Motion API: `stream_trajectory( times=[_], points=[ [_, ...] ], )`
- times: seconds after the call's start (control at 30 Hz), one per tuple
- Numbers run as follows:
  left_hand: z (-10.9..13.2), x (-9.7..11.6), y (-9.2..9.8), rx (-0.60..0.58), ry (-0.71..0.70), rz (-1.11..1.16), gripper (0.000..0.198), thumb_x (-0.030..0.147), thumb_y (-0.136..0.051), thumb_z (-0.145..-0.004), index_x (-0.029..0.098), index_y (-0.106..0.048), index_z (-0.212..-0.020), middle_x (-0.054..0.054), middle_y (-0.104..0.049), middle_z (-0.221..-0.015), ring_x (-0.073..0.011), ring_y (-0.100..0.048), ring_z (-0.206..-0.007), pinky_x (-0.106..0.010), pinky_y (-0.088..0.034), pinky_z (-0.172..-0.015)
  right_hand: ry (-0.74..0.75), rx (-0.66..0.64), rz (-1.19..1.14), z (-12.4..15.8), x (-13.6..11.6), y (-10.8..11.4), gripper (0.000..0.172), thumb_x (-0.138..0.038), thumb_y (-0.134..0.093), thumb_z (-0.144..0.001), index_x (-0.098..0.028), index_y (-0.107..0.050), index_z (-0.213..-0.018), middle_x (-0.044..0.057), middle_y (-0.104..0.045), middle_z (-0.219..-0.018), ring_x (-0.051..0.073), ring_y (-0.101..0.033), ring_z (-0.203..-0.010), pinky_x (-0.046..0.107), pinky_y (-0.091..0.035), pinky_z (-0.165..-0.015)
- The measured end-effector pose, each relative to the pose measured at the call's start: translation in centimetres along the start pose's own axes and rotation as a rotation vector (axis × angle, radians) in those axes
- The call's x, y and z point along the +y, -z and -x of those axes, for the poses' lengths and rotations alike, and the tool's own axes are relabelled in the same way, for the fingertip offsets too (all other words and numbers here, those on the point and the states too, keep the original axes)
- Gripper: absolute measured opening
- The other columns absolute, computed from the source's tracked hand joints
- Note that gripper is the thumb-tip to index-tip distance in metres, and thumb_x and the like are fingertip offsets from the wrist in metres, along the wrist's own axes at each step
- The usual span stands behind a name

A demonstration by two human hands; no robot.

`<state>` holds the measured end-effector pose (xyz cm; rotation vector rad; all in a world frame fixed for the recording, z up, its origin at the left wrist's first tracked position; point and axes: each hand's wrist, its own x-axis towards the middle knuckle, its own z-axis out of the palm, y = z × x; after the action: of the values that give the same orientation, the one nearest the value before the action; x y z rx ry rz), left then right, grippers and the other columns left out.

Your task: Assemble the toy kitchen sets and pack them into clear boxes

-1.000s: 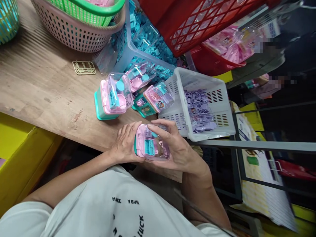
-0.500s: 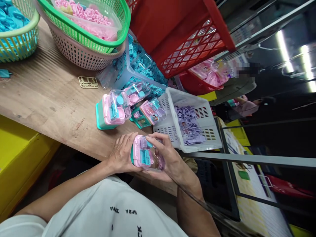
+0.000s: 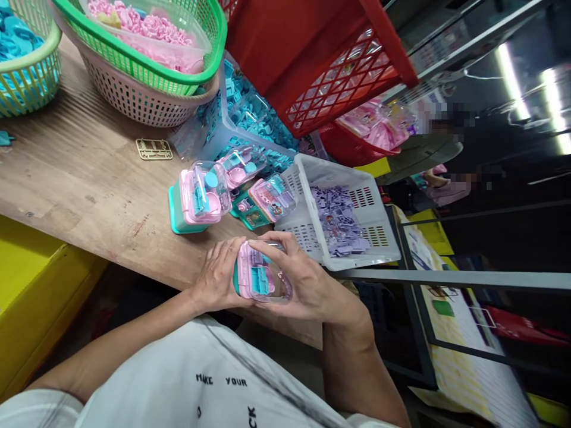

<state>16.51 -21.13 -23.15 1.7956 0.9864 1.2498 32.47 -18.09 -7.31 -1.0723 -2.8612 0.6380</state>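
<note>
Between my hands, at the table's front edge, is a small toy case with a teal base, a pink rim and a clear lid; pink and blue toy parts show through the lid. My left hand grips it around the teal base. From the other side, my right hand wraps over the clear lid, thumb and fingers on its edges. Just beyond my hands stand similar toy cases: one upright on the left, a second tilted on the right, and another behind them.
A white basket of purple parts stands right of the cases. Behind are a clear bin of blue parts and a red crate. Stacked baskets stand back left, near a beige sprue. A person is in the background.
My right hand has shifted on the lid, its thumb and fingers moving left toward the pink rim. The case stays between both hands. The whole view has moved slightly.
</note>
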Motion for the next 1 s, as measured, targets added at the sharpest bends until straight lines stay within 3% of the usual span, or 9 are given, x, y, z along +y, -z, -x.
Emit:
stream_trajectory(
  times=[0.23, 0.47, 0.77, 1.0],
  points=[
    [-0.2, 0.0, 0.3, 0.042, -0.038, -0.041, 0.105, 0.052, -0.084, -0.062, 0.017, -0.033, -0.147, -0.019, -0.053, -0.136, -0.0376, -0.052, -0.123, -0.053, -0.045, -0.102, 0.072, -0.095, -0.011, -1.5, 0.1, 1.1, 0.093, -0.03, -0.079, -0.074, -0.028, -0.032, -0.154, 0.015, -0.041, -0.134, 0.034, -0.043, -0.135, 0.051, -0.047, -0.109],
    [-0.2, 0.0, 0.3, 0.026, -0.045, -0.036, 0.112, 0.053, -0.083, -0.063, 0.018, -0.025, -0.152, -0.019, -0.05, -0.14, -0.0382, -0.05, -0.126, -0.054, -0.043, -0.105, 0.029, 0.029, -0.105, 0.1, 1.4, -0.3, 0.101, -0.035, -0.082, -0.074, -0.032, -0.025, -0.157, 0.011, -0.04, -0.131, 0.031, -0.046, -0.133, 0.05, -0.045, -0.112],
    [-0.2, -0.1, 0.3, 0.015, -0.017, -0.056, 0.108, 0.05, -0.084, -0.062, 0.018, -0.028, -0.149, -0.019, -0.05, -0.14, -0.0383, -0.049, -0.128, -0.055, -0.042, -0.106, 0.088, -0.026, -0.043, -0.7, 1.3, 0.6, 0.101, -0.034, -0.083, -0.073, -0.029, -0.028, -0.158, 0.014, -0.038, -0.135, 0.033, -0.042, -0.135, 0.053, -0.046, -0.11],
    [-0.3, -0.1, 0.6, -0.008, -0.046, -0.053, 0.112, 0.054, -0.082, -0.065, 0.02, -0.023, -0.153, -0.019, -0.047, -0.143, -0.0371, -0.048, -0.132, -0.053, -0.041, -0.11, 0.006, 0.114, -0.198, 1.4, 2.8, -2.4, 0.107, -0.036, -0.083, -0.076, -0.034, -0.017, -0.161, 0.011, -0.034, -0.138, 0.031, -0.044, -0.137, 0.05, -0.043, -0.114]
  ],
)
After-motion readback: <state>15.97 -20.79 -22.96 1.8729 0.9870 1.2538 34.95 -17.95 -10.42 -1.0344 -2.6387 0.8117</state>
